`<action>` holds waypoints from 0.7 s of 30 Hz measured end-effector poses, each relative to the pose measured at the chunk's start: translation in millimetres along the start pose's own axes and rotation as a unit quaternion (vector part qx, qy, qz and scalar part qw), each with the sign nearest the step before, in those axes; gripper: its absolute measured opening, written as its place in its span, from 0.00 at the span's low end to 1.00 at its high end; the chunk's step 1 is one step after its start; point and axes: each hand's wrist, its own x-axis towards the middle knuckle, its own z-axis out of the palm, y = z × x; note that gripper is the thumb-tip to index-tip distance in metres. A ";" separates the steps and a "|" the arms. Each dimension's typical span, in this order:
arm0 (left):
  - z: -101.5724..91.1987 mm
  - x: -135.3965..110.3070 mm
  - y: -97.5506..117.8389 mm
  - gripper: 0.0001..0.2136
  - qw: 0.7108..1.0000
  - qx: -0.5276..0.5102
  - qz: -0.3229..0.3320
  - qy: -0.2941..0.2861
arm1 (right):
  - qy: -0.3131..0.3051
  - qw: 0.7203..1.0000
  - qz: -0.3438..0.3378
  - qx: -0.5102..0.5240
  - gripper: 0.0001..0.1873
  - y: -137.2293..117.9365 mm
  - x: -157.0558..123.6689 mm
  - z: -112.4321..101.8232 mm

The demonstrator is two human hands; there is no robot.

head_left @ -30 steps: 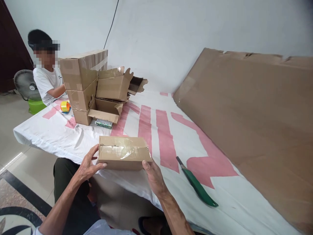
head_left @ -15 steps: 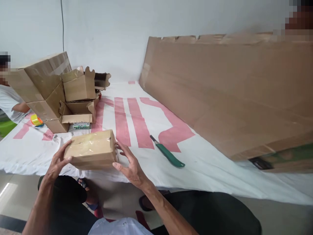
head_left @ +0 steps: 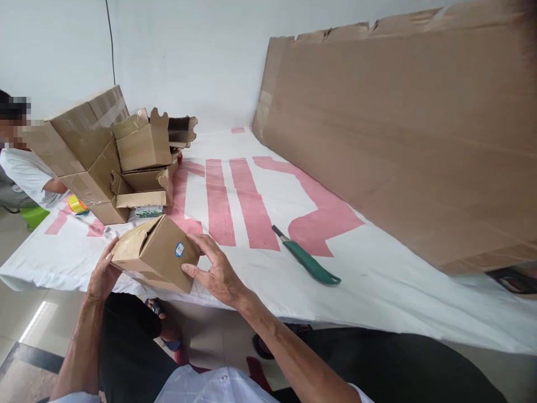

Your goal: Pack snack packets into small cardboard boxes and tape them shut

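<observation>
A small brown cardboard box (head_left: 161, 252) is held between my two hands at the table's front edge. Its near right side carries a little blue-and-white sticker (head_left: 179, 249), and a gap shows along a top flap. My left hand (head_left: 103, 273) grips the box's left end, its fingertips partly hidden behind it. My right hand (head_left: 216, 268) holds the right end, thumb in front and fingers at the back. To the right of that hand lies a green-handled knife (head_left: 310, 262) with a short dark blade, flat on the cloth.
Stacked cardboard boxes (head_left: 94, 162), some open, stand at the left. An orange-yellow tape roll (head_left: 77, 205) and a green-and-white small pack (head_left: 150, 211) lie by them. A large cardboard panel (head_left: 377, 129) leans along the right. A person in a white sleeve (head_left: 29, 173) sits far left.
My hands have turned the box, so its end with the sticker now faces me more. The view has shifted a little, moving the knife and panel in the picture.
</observation>
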 end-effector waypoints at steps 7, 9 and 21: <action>-8.1 7.6 -11.1 0.31 1.000 -0.023 -0.011 0.008 | -0.003 0.997 -0.054 -0.061 0.26 -11.2 8.8 7.3; -10.3 7.9 -11.8 0.31 1.000 -0.025 -0.011 0.003 | 0.002 0.995 -0.070 -0.071 0.21 -13.7 12.3 9.7; -11.9 10.1 -15.7 0.32 0.999 -0.037 -0.019 -0.003 | -0.071 0.985 -0.074 -0.139 0.07 -32.4 51.0 -11.6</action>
